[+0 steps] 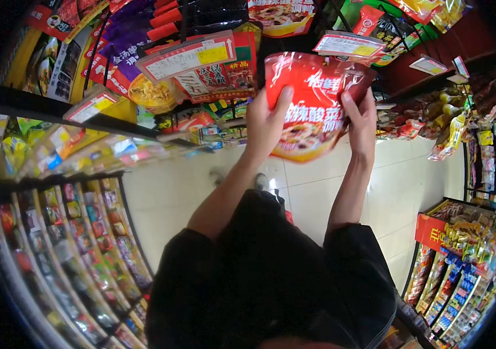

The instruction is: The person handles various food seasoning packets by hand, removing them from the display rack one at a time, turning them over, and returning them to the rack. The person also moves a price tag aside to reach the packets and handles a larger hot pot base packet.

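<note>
Holds one red pouch point(306, 110) above the tiled floor point(312, 198), just below the hanging packets, printed front facing up. Secures the left edge in the left grip point(264, 123), closed with thumb on the front; secures the right edge in the right grip point(362, 123), closed likewise. Shows a printed food picture; does not reveal the contents. Darkens at the right side; cannot tell whether from a fold or a second pouch. Includes one matching pouch point(281, 16) hanging above and one purple packet point(121, 61) to the left. Partly covers hanging packets with two large price tags, left tag point(187, 57) and right tag point(349, 45). Also includes one red-fronted bin point(430, 231) of packets at lower right.
</note>
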### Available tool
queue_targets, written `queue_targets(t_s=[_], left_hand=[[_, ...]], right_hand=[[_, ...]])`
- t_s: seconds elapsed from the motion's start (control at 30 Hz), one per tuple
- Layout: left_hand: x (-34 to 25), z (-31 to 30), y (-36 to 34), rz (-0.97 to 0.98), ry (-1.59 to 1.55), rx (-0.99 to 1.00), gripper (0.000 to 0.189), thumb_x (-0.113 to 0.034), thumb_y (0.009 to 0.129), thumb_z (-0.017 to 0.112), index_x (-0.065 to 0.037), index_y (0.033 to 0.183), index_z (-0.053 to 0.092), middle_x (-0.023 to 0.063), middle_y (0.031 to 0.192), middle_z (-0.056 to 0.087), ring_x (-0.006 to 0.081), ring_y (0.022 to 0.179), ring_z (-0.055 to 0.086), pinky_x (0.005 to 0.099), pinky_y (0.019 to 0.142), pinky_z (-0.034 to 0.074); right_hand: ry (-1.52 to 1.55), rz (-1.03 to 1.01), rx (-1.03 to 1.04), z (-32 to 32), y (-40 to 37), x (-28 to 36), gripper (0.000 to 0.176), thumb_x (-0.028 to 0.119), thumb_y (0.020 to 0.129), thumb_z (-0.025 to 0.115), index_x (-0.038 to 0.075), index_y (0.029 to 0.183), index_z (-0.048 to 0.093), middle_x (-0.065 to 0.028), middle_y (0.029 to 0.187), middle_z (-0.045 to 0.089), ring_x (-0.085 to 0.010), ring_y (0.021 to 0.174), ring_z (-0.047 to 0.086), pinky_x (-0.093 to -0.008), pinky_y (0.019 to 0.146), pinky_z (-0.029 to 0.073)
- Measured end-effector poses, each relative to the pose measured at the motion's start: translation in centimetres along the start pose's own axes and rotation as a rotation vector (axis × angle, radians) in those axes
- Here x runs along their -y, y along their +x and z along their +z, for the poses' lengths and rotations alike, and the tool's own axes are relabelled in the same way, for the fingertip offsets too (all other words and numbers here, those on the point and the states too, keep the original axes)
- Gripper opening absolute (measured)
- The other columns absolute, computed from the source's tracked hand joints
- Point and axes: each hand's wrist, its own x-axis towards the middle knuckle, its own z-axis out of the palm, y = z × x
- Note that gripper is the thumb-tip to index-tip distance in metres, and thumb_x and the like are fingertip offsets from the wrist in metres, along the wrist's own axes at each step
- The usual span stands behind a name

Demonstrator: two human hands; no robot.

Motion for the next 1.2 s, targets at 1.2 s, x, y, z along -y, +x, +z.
queue_targets(t_s=[1.2], left_hand=[[-2.3, 2.3, 4.3, 0.16, 0.091, -0.073, 0.029, -0.029, 0.098, 0.062, -0.001, 0.104, 0.065, 0.0124, 0.087, 0.072, 0.0221, 0.074, 0.07, 0.0348, 0.068, 0.051]], right_hand=[[-0.039, -0.157, 0.047, 0.7, 8.7, 1.3, 0.017, -0.004, 0.079, 0.068, -0.004, 0.095, 0.07, -0.0085, 0.091, 0.073, -0.0112, 0.076, 0.067, -0.0259, 0.07, 0.053]])
